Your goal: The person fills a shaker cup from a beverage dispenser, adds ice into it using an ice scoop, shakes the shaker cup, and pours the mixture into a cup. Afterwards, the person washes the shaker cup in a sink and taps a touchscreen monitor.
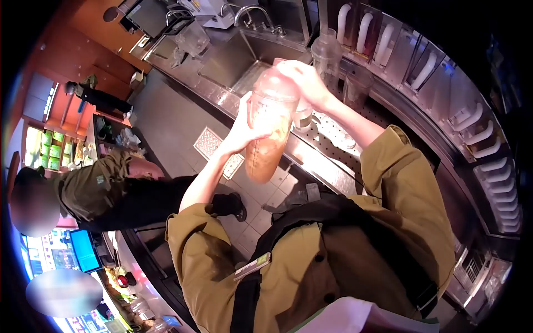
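Note:
A tall clear shaker (266, 155) with brownish-orange liquid inside is held tilted in front of me, above the counter's edge. My left hand (247, 125) is wrapped round its side, thumb across the front. At the top, my right hand (304, 80) grips the pinkish, glare-washed lid (273, 83) from the right; its fingertips are partly hidden behind the lid. Just behind the shaker, a small clear container (303, 115) stands on the perforated drain tray (322, 136).
A steel sink (222, 64) with a curved faucet (252, 10) lies beyond my hands. Empty clear shakers (327, 53) stand beside it. White handles (363, 32) line the right side. A co-worker (105, 183) in a dark green top is at my left.

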Demonstrator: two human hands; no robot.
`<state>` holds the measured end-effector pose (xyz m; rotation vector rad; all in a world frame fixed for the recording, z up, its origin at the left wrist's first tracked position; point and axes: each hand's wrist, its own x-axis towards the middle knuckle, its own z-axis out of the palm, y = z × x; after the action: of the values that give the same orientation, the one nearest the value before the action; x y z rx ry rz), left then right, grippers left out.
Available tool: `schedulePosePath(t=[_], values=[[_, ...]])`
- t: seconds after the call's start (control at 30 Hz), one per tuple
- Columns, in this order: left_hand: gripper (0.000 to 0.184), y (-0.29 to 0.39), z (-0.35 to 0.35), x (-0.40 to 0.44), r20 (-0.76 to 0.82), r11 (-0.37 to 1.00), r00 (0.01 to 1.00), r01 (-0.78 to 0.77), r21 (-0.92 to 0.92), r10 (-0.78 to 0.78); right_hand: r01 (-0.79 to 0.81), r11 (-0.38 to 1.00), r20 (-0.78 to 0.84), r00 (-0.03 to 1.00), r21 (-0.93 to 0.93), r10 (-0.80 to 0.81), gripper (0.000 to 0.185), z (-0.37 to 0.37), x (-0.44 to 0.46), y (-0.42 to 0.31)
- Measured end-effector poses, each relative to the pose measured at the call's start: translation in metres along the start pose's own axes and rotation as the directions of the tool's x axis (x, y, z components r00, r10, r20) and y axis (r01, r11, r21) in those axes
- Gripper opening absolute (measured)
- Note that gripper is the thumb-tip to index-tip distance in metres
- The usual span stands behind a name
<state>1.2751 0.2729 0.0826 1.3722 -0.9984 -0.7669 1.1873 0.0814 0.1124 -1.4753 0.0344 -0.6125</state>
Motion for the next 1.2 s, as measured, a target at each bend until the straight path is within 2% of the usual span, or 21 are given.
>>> schedulePosePath(t=[0.1, 0.17, 0.27, 0.4, 0.47, 0.57, 0.7, 0.9, 0.93, 1.03, 1.07, 1.2], values=[[0.105, 0.009, 0.0, 0.006, 0.103, 0.998, 0.993, 0.049, 0.048, -0.054, 0.111, 0.991, -0.172, 0.977, -0.079, -0.124, 0.036, -0.021, 0.015, 0.007], [0.104, 0.008, -0.003, 0.012, 0.133, 0.996, 0.987, 0.087, 0.021, -0.089, -0.105, 0.987, -0.03, 0.994, 0.121, 0.109, 0.032, -0.036, 0.015, -0.001], [0.104, 0.016, -0.007, 0.021, 0.193, 0.988, 0.97, 0.144, 0.053, -0.151, -0.151, 0.986, -0.132, 0.978, 0.064, 0.159, 0.044, -0.043, 0.012, 0.031], [0.103, 0.027, -0.014, 0.033, 0.277, 0.967, 0.928, 0.224, 0.124, -0.25, -0.228, 0.941, -0.131, 0.955, 0.249, 0.266, 0.046, -0.044, 0.01, 0.059], [0.103, 0.031, -0.019, 0.04, 0.291, 0.955, 0.918, 0.217, 0.203, -0.271, -0.233, 0.921, -0.104, 0.955, 0.311, 0.276, 0.046, -0.043, 0.012, 0.057], [0.103, 0.037, -0.019, 0.046, 0.302, 0.932, 0.891, 0.273, 0.238, -0.338, -0.177, 0.926, -0.183, 0.951, 0.334, 0.248, 0.037, -0.035, 0.009, 0.053], [0.101, 0.036, -0.024, 0.052, 0.338, 0.923, 0.87, 0.278, 0.266, -0.359, -0.239, 0.892, -0.139, 0.94, 0.383, 0.311, 0.048, -0.04, 0.012, 0.063], [0.098, 0.044, -0.029, 0.059, 0.331, 0.886, 0.845, 0.303, 0.352, -0.421, -0.178, 0.905, -0.191, 0.945, 0.387, 0.267, 0.049, -0.04, 0.01, 0.068], [0.105, 0.05, -0.029, 0.062, 0.357, 0.853, 0.793, 0.363, 0.374, -0.494, -0.18, 0.903, -0.187, 0.945, 0.391, 0.27, 0.05, -0.041, 0.01, 0.068], [0.094, 0.049, -0.031, 0.064, 0.343, 0.865, 0.834, 0.277, 0.418, -0.432, -0.185, 0.897, -0.184, 0.943, 0.402, 0.277, 0.05, -0.041, 0.008, 0.066], [0.093, 0.055, -0.027, 0.064, 0.337, 0.865, 0.826, 0.315, 0.39, -0.452, -0.186, 0.895, -0.19, 0.94, 0.404, 0.282, 0.05, -0.04, 0.007, 0.063], [0.092, 0.052, -0.031, 0.066, 0.351, 0.861, 0.818, 0.303, 0.409, -0.455, -0.186, 0.892, -0.18, 0.943, 0.411, 0.279, 0.049, -0.041, 0.006, 0.063]])
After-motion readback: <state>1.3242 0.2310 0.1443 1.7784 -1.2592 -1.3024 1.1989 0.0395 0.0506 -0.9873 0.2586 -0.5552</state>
